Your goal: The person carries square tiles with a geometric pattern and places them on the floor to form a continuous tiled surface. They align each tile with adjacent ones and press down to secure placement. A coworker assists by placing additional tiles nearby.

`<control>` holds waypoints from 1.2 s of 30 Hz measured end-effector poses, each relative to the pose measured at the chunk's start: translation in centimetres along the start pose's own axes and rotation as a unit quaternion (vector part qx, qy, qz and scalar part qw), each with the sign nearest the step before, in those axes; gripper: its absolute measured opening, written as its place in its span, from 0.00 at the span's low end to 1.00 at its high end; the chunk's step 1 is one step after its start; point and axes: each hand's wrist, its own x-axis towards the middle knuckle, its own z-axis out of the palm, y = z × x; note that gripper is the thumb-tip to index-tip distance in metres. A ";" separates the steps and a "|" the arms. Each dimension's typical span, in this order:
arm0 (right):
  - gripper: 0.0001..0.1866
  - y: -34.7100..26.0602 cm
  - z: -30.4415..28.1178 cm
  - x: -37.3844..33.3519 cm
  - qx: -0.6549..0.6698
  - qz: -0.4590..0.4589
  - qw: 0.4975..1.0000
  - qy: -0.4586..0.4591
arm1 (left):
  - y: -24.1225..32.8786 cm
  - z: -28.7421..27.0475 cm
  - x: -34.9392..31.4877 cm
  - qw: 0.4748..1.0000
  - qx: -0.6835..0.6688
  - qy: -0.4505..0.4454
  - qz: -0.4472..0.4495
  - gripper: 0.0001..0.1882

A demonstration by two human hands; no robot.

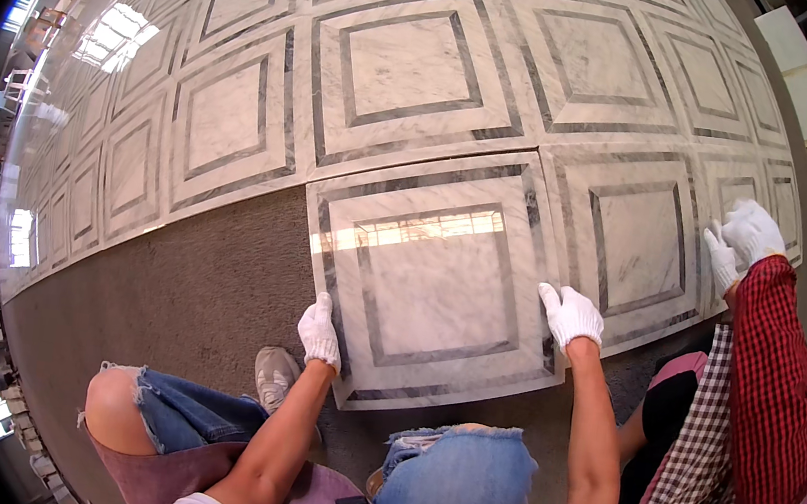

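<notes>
A square white marble tile (437,307) with grey inlaid frames lies in front of me, with light from windows mirrored on it. Its far edge runs along a thin dark gap beside the laid tiles. My left hand (320,332), in a white knit glove, is closed on the tile's left edge near its lower corner. On the opposite side my gloved right hand (573,316) grips the right edge, close to the seam with the neighbouring tile (635,238). The fingertips under the edges are hidden.
Rows of matching laid tiles (411,67) stretch away beyond. Bare grey floor (189,276) lies to the left. At the right a co-worker in a red checked sleeve (776,378) has white-gloved hands (750,239) over the tiles. Pale slabs (797,84) lie at the far right.
</notes>
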 end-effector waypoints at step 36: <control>0.29 2.4 9.1 -12.4 0.560 0.382 0.727 -0.111 | 4.3 -0.4 1.6 0.923 0.372 -0.073 -0.064 0.31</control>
